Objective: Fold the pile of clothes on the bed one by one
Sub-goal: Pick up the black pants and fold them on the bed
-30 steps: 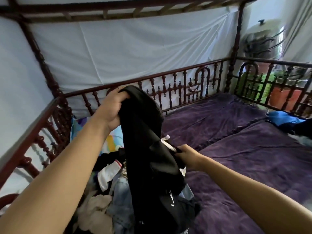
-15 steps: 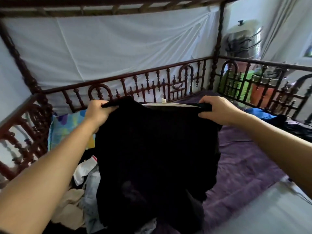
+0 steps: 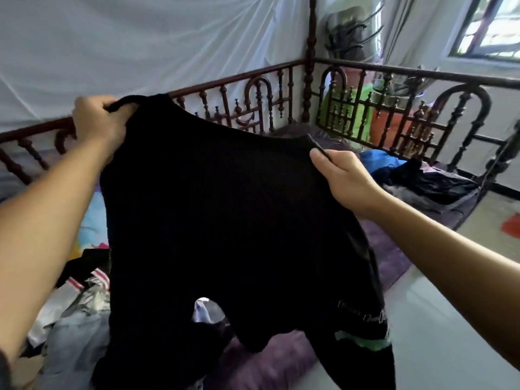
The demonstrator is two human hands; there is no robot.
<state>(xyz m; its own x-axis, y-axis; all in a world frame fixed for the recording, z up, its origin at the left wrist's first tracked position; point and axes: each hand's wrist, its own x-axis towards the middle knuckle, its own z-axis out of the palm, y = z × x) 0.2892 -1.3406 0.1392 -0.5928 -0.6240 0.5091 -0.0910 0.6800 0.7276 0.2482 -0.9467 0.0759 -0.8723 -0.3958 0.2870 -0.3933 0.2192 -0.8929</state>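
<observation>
A black garment [image 3: 225,220] hangs spread out in front of me, held up by its top edge above the bed. My left hand [image 3: 98,125] grips the upper left corner, fingers curled round the bunched cloth. My right hand [image 3: 343,178] pinches the upper right corner, lower than the left. A pale green stripe and light lettering show near the garment's lower right. Under it at the lower left lies the pile of clothes [image 3: 76,313], white, grey and dark pieces, partly hidden by the garment.
The bed has a purple cover [image 3: 388,249] and carved dark wooden rails [image 3: 253,105] on the far and right sides. A colourful pillow [image 3: 92,226] lies at the left. Dark and blue clothes [image 3: 416,178] lie at the far right corner. White floor [image 3: 439,319] runs along the bed's right side.
The garment went from a bunched hanging bundle to being spread wide. My right hand took the other top corner, then dropped lower while my view turned to the right.
</observation>
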